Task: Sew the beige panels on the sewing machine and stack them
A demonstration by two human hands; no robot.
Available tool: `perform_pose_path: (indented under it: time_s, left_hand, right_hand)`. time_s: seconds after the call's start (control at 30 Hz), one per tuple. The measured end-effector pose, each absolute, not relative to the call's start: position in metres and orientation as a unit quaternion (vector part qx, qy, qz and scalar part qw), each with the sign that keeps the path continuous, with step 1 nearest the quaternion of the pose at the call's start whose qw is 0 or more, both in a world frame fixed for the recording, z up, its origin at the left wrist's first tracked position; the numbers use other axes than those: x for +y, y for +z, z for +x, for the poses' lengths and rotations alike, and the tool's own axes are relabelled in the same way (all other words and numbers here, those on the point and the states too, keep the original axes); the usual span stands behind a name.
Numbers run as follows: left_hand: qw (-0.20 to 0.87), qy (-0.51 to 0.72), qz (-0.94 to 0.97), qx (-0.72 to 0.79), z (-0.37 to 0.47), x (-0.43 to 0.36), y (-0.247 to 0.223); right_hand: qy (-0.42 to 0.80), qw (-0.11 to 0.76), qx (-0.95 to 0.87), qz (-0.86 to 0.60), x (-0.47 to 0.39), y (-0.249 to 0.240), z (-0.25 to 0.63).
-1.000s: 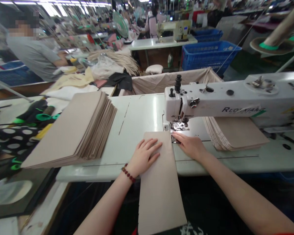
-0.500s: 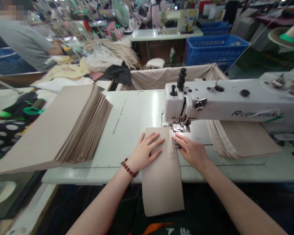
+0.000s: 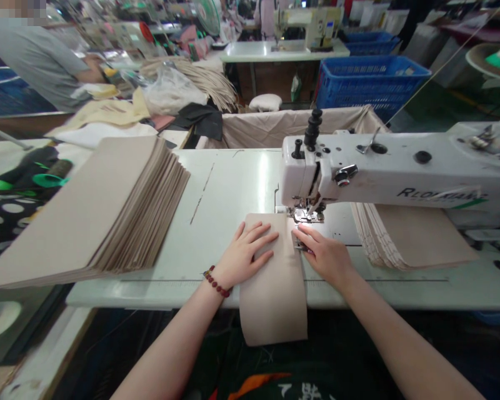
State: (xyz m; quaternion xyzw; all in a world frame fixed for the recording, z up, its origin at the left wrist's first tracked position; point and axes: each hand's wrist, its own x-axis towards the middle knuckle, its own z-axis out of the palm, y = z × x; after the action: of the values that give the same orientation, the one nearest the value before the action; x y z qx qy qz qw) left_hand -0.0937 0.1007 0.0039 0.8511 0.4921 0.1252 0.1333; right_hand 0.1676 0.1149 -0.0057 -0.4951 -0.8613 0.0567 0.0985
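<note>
A beige fabric panel (image 3: 273,300) lies on the sewing table, its top edge beside the presser foot (image 3: 306,215) and its near end hanging over the front edge. My left hand (image 3: 250,253) rests flat on the panel with fingers spread, a red bead bracelet (image 3: 216,282) at the wrist. At the panel's right edge, just in front of the presser foot, my right hand (image 3: 327,255) has its fingers closed around small metal thread snips (image 3: 302,245), mostly hidden in the palm. Its fingertips touch the fabric edge.
The white sewing machine (image 3: 383,169) spans the right side. A tall stack of beige panels (image 3: 108,205) stands left; a smaller stack (image 3: 416,233) lies under the machine arm. Behind are a fabric-lined bin (image 3: 258,130), a blue crate (image 3: 370,83) and another person (image 3: 33,61).
The panel's hanging end has come up and a little to the left, nearer the table edge. Both hands hold nearly the same places, and the camera view has shifted slightly.
</note>
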Motion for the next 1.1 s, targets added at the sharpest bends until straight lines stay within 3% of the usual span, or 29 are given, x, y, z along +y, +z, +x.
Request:
perform_pose_path:
  time_s: [1.1]
  left_hand:
    - [0.152, 0.164, 0.84, 0.494, -0.0967, 0.1007, 0.003]
  right_hand:
    - [0.054, 0.11, -0.86, -0.496, 0.1147, -0.0054, 0.1685]
